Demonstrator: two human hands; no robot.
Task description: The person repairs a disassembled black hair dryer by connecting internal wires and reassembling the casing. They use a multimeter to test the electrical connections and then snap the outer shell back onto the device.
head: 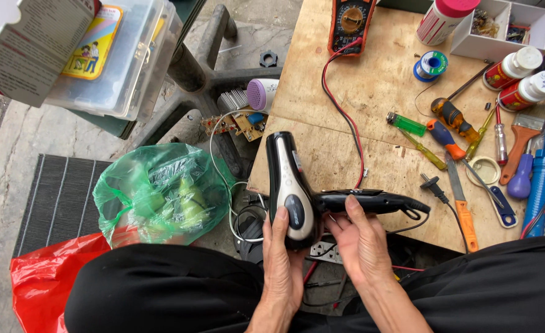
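Observation:
I hold a black and silver hair dryer [288,179] over the near edge of a wooden worktop [371,92]. My left hand [282,259] grips its rear body from below, thumb beside the dark oval panel. My right hand [359,237] grips the black handle [371,201], which points right. The dryer's cord runs to a plug [431,183] lying on the wood.
On the worktop lie a multimeter [350,21] with red lead, solder spool [431,64], green lighter [407,124], several screwdrivers [448,139], a brush, bottles and a white parts box [500,28]. A green bag [161,191], red bag, circuit board [235,123] and plastic bin [112,55] sit left.

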